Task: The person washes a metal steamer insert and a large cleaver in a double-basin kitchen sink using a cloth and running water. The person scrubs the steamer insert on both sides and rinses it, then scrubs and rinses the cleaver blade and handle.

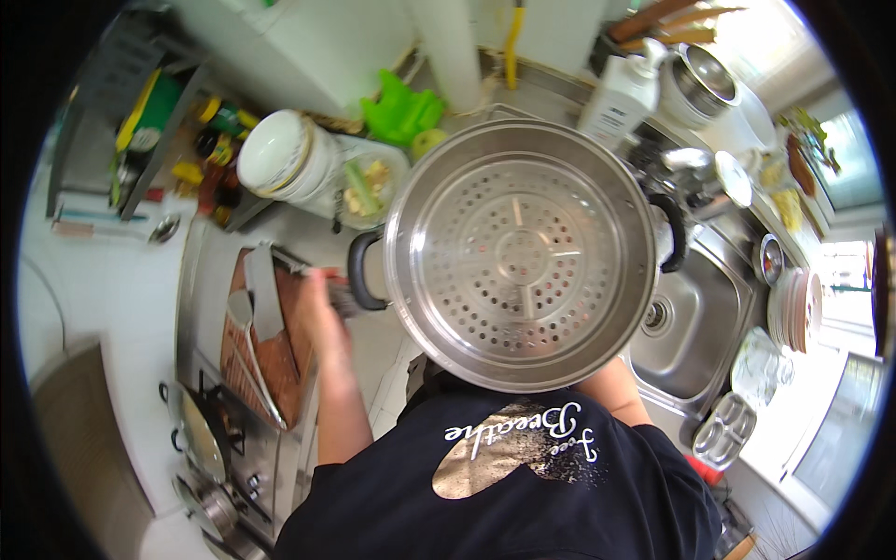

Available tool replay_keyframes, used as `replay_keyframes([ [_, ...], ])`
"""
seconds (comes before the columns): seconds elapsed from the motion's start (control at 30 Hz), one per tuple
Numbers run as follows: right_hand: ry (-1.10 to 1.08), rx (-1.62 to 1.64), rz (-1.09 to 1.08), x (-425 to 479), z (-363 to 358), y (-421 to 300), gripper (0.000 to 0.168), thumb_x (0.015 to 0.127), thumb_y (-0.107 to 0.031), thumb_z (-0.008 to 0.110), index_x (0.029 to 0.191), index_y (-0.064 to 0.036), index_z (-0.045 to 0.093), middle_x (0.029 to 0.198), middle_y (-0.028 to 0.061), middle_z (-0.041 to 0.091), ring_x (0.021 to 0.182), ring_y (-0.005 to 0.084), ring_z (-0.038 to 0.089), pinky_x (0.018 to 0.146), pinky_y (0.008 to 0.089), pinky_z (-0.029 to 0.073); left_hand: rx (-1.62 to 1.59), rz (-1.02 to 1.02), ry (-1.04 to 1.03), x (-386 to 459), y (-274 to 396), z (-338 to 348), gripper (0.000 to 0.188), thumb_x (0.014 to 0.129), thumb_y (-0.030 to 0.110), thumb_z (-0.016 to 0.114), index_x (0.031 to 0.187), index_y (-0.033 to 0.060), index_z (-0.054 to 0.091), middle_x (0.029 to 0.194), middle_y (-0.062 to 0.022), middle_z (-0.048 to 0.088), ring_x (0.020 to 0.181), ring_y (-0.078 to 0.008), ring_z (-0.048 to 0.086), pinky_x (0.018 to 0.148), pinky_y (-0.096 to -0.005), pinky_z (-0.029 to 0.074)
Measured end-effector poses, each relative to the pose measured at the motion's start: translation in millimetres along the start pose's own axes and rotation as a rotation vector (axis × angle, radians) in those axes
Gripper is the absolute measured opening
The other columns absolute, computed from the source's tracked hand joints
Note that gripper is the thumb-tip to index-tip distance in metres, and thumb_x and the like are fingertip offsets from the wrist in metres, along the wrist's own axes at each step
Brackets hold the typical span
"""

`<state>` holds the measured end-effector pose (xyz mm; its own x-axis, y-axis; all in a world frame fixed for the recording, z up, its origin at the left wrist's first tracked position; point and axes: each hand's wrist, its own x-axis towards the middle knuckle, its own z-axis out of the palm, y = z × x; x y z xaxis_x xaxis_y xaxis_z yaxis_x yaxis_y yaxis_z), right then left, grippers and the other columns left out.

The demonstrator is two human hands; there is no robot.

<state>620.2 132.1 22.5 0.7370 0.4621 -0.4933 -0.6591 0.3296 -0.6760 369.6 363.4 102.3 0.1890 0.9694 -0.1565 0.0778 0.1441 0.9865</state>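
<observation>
A large stainless-steel steamer pot (pixel 521 255), its bottom perforated with round holes, stands open in front of my body. It has a black loop handle on either side. My left hand (pixel 320 311) is motion-blurred beside the left handle (pixel 362 271). A dark, blurred thing with some red lies at its fingers; whether the hand grips it cannot be told. Below that hand, a wooden cutting board (pixel 280 392) carries a cleaver (pixel 264 297) and a metal spatula (pixel 241 308). My right forearm (pixel 616 392) passes under the pot, which hides my right hand.
At the right is a stainless-steel sink (pixel 689 329), with stacked plates (pixel 794 308) beyond it. A soap pump bottle (pixel 623 94) stands behind the pot. White bowls (pixel 280 154) and a tray of cut vegetables (pixel 367 185) are at back left. A wok (pixel 196 427) sits on the stove.
</observation>
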Motion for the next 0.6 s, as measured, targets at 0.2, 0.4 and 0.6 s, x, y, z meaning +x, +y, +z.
replay_keyframes([
  [0.2, 0.004, -0.051, 0.022, -5.2, -1.1, 8.0, 0.043, 0.094, -0.025, 0.038, 0.128, 0.001, 0.041, 0.122, 0.0143, 0.052, 0.103, 0.0229, 0.055, 0.093, 0.0366, 0.043, -0.518, -0.424, -0.616, -55.6, -72.4, 15.6, 0.074, 0.083, 0.064, 0.041, 0.130, 0.0065, 0.039, 0.126, -0.0066, 0.049, 0.117, -0.0194, 0.044, 0.099, -0.0359, 0.033],
  [0.4, -0.002, -0.083, 0.055, -7.4, -9.1, 14.4, 0.044, 0.093, -0.025, 0.037, 0.128, 0.001, 0.041, 0.123, 0.0146, 0.051, 0.104, 0.0233, 0.054, 0.094, 0.0368, 0.042, -0.544, -0.482, -0.812, -74.6, -56.8, 29.2, 0.088, 0.075, 0.066, 0.053, 0.137, 0.0080, 0.030, 0.136, -0.0056, 0.039, 0.122, -0.0198, 0.039, 0.102, -0.0361, 0.030],
  [0.6, 0.030, -0.117, 0.038, -5.3, -12.4, 14.6, 0.044, 0.093, -0.026, 0.037, 0.128, 0.001, 0.041, 0.124, 0.0148, 0.051, 0.105, 0.0237, 0.054, 0.095, 0.0370, 0.042, -0.510, -0.413, -0.835, -66.8, -17.2, 26.4, 0.074, 0.078, 0.044, 0.060, 0.134, 0.0034, 0.034, 0.130, -0.0095, 0.045, 0.119, -0.0202, 0.043, 0.100, -0.0351, 0.032],
])
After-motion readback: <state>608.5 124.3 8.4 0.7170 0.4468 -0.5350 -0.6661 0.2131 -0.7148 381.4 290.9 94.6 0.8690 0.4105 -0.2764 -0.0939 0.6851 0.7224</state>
